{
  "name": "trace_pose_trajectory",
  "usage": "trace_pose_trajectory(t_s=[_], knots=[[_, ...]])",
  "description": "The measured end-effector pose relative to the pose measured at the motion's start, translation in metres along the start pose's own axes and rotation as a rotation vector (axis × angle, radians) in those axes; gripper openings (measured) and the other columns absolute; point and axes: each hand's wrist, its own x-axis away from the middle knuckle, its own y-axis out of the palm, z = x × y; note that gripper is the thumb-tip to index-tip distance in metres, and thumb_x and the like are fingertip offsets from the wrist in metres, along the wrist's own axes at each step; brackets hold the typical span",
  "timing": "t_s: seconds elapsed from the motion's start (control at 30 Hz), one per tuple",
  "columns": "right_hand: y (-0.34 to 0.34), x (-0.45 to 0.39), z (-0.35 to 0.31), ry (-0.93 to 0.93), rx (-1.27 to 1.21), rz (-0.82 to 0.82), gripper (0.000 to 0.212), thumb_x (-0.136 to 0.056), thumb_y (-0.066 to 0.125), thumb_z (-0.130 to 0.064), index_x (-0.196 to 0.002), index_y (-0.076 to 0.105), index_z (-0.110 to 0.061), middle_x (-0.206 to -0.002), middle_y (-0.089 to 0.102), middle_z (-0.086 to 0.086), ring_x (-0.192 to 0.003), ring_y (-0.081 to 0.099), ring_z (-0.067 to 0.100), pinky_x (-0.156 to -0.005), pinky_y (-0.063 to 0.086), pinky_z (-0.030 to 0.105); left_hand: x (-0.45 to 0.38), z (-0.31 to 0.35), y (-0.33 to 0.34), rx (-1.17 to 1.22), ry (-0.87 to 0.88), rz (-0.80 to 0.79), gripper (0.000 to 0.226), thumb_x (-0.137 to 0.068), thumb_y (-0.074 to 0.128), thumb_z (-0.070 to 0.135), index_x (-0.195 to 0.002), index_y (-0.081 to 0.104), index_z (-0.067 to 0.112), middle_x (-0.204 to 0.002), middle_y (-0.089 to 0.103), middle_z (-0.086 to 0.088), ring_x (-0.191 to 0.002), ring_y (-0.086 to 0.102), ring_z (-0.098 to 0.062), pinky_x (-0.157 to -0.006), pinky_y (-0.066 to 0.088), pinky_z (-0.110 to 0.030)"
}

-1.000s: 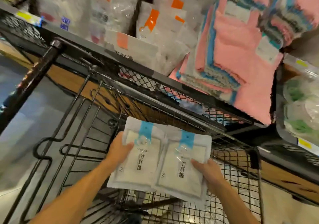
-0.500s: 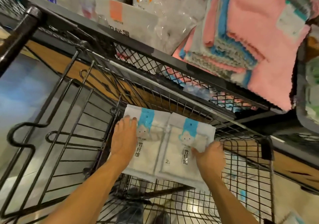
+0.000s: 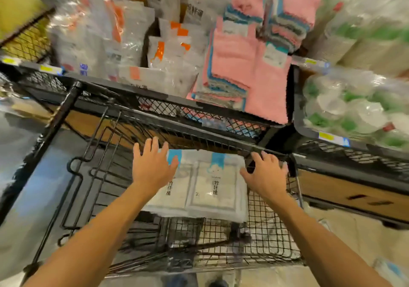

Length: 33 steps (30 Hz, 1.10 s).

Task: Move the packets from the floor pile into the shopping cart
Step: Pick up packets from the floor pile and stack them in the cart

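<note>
Two flat white packets (image 3: 199, 187) lie side by side inside the wire shopping cart (image 3: 274, 231), beneath a left hand (image 3: 152, 167) and right hand (image 3: 263, 176) with fingers spread and holding nothing; they look light, floppy, slippery, best pinched at edges.

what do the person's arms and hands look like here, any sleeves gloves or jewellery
Both forearms are bare right down to the bottom edge of the view; no sleeve shows. The left hand and the right hand wear no gloves, and no watch, bracelet or ring can be seen on either. The picture is slightly blurred, so very small details could be missed.
</note>
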Motion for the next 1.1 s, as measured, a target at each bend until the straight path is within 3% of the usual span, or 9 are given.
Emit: trace_pose_trajectory(t_s=[0.23, 0.4, 0.53, 0.67, 0.73, 0.8, 0.9, 1.1], knots=[[-0.117, 0.065, 0.046, 0.024, -0.111, 0.138, 0.069, -0.097, 0.047, -0.062, -0.156, 0.04, -0.026, -0.164, 0.037, 0.003, -0.152, 0.028, 0.029, -0.121, 0.016, 0.068, 0.037, 0.058, -0.12, 0.068, 0.079, 0.134, 0.07, -0.101, 0.022, 0.064, -0.16, 0.027, 0.026, -0.167, 0.023, -0.008, -0.155, 0.018, -0.028, -0.124, 0.01, -0.057], [-0.169, 0.126, 0.092, 0.145, -0.144, 0.251, 0.067, -0.098, 0.046, -0.063, -0.155, 0.041, -0.028, -0.159, 0.045, 0.004, -0.149, 0.033, 0.032, -0.12, 0.019, 0.067, 0.056, 0.112, -0.17, 0.068, 0.253, 0.265, 0.067, -0.099, 0.028, 0.065, -0.151, 0.043, 0.026, -0.159, 0.04, -0.008, -0.145, 0.037, -0.033, -0.117, 0.026, -0.059], [-0.186, 0.179, 0.125, 0.309, -0.171, 0.339, 0.068, -0.097, 0.046, -0.066, -0.154, 0.043, -0.029, -0.159, 0.045, 0.002, -0.147, 0.037, 0.031, -0.119, 0.021, 0.068, 0.069, 0.153, -0.2, 0.077, 0.464, 0.294, 0.071, -0.098, 0.02, 0.066, -0.153, 0.04, 0.027, -0.162, 0.037, -0.008, -0.147, 0.035, -0.032, -0.118, 0.025, -0.056], [-0.181, 0.241, 0.147, 0.519, -0.201, 0.384, 0.069, -0.096, 0.044, -0.067, -0.154, 0.043, -0.029, -0.162, 0.041, 0.0, -0.15, 0.033, 0.029, -0.121, 0.02, 0.066, 0.082, 0.188, -0.21, 0.029, 0.666, 0.288, 0.071, -0.099, 0.016, 0.063, -0.153, 0.039, 0.025, -0.16, 0.037, -0.009, -0.145, 0.036, -0.033, -0.117, 0.029, -0.056], [-0.171, 0.275, 0.153, 0.616, -0.214, 0.408, 0.069, -0.093, 0.039, -0.07, -0.149, 0.047, -0.031, -0.157, 0.047, -0.001, -0.146, 0.038, 0.029, -0.119, 0.027, 0.064, 0.096, 0.205, -0.21, 0.036, 0.756, 0.252, 0.075, -0.095, 0.013, 0.064, -0.15, 0.044, 0.024, -0.154, 0.044, -0.009, -0.141, 0.041, -0.032, -0.115, 0.03, -0.057], [-0.159, 0.313, 0.156, 0.72, -0.229, 0.41, 0.066, -0.095, 0.039, -0.068, -0.149, 0.047, -0.031, -0.157, 0.046, 0.0, -0.145, 0.038, 0.029, -0.117, 0.031, 0.057, 0.114, 0.223, -0.203, 0.046, 0.836, 0.232, 0.066, -0.1, 0.022, 0.061, -0.147, 0.047, 0.023, -0.152, 0.047, -0.008, -0.14, 0.042, -0.031, -0.116, 0.029, -0.057], [-0.138, 0.367, 0.162, 0.849, -0.206, 0.396, 0.063, -0.1, 0.043, -0.061, -0.154, 0.043, -0.028, -0.158, 0.046, 0.0, -0.145, 0.039, 0.028, -0.117, 0.029, 0.051, 0.147, 0.25, -0.191, 0.031, 0.938, 0.177, 0.063, -0.102, 0.025, 0.06, -0.153, 0.041, 0.027, -0.158, 0.04, -0.005, -0.146, 0.034, -0.028, -0.119, 0.024, -0.057], [-0.089, 0.464, 0.182, 1.076, -0.247, 0.395, 0.058, -0.099, 0.044, -0.061, -0.148, 0.048, -0.031, -0.15, 0.054, -0.002, -0.139, 0.047, 0.027, -0.115, 0.032, 0.054, 0.222, 0.304, -0.169, 0.027, 1.155, 0.106, 0.065, -0.103, 0.023, 0.062, -0.159, 0.029, 0.03, -0.166, 0.027, -0.003, -0.153, 0.023, -0.024, -0.124, 0.014, -0.052]])
